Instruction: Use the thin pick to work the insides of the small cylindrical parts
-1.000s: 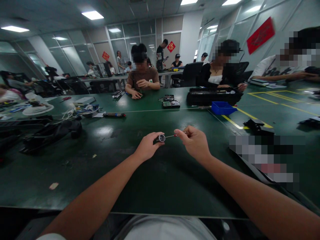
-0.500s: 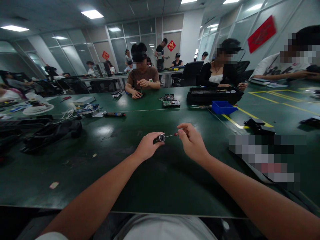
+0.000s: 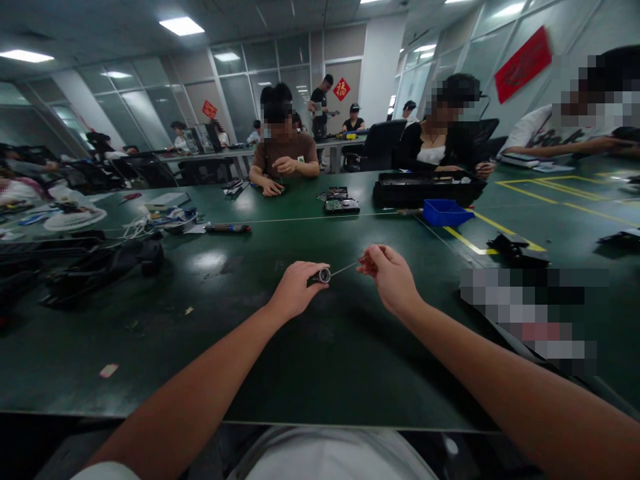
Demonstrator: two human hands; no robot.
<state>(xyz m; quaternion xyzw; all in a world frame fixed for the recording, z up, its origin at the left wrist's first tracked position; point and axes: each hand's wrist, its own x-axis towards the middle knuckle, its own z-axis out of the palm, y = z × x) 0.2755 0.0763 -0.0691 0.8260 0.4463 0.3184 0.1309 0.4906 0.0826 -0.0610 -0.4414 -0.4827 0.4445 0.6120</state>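
The left hand (image 3: pixel 295 290) pinches a small, dark, cylindrical part with a pale-rimmed round face (image 3: pixel 325 275) between thumb and fingers, above the table. The right hand (image 3: pixel 393 277) curls its fingers narrowly about the outer end of a slim, straight metal shaft (image 3: pixel 344 269); its inner end meets the cylinder's right side, though contact or entry cannot be told. The cylinder is probably light, stiff and apt to roll in smooth fingers, best held by its side wall, clear of the face; the shaft, by its outer end. Beyond lie a grey, pen-shaped tool (image 3: pixel 227 228) and an open-topped blue plastic bin (image 3: pixel 447 215) on the glossy green tabletop (image 3: pixel 280 373).
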